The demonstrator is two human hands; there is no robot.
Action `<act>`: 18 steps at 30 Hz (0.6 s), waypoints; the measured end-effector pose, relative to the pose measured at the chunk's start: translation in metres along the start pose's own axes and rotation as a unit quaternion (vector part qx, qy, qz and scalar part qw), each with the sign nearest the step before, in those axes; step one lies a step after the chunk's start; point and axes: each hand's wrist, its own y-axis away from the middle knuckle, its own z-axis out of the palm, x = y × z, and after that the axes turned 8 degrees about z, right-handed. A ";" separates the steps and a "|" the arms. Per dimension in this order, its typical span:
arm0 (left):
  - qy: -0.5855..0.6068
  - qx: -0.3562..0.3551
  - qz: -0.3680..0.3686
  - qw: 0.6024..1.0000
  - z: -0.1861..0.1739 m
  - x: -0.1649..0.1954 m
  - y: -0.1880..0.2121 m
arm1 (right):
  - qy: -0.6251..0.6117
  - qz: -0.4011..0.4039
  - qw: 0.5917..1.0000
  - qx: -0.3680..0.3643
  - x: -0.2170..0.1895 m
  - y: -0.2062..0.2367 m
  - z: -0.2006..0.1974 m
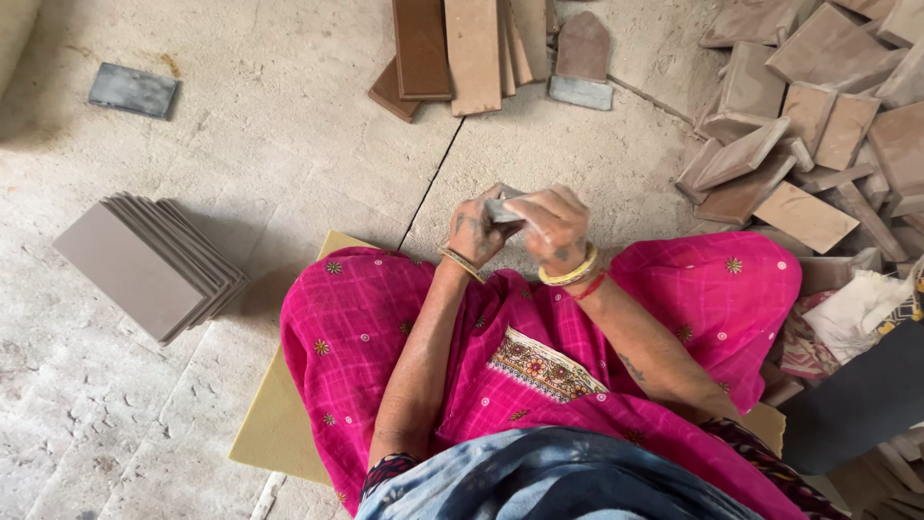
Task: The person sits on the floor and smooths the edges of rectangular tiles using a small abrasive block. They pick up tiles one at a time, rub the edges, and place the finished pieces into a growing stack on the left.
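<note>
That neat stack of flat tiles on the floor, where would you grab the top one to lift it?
Take the top tile of the leaning stack of tiles by its two long edges, coming from above. The tiles are fanned, so each upper edge stands a little proud, giving a grip. The broad face is flat, with nothing to pinch. Both hands, left hand and right hand, are busy now.

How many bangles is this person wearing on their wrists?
3, as far as I can tell: a gold bangle on the left wrist; a yellow bangle and a thin red one on the right. Thinner ones may be hidden.
</note>
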 end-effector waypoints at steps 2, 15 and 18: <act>0.005 0.022 0.048 0.999 -0.004 0.005 0.005 | -0.005 0.013 0.999 -0.029 -0.010 0.001 -0.009; -0.028 0.001 0.039 0.999 0.002 0.019 0.003 | 0.045 -0.016 0.999 0.010 0.007 -0.001 -0.033; 0.006 0.005 0.022 1.000 0.002 0.023 0.010 | 0.033 0.009 0.997 -0.070 -0.022 -0.008 -0.043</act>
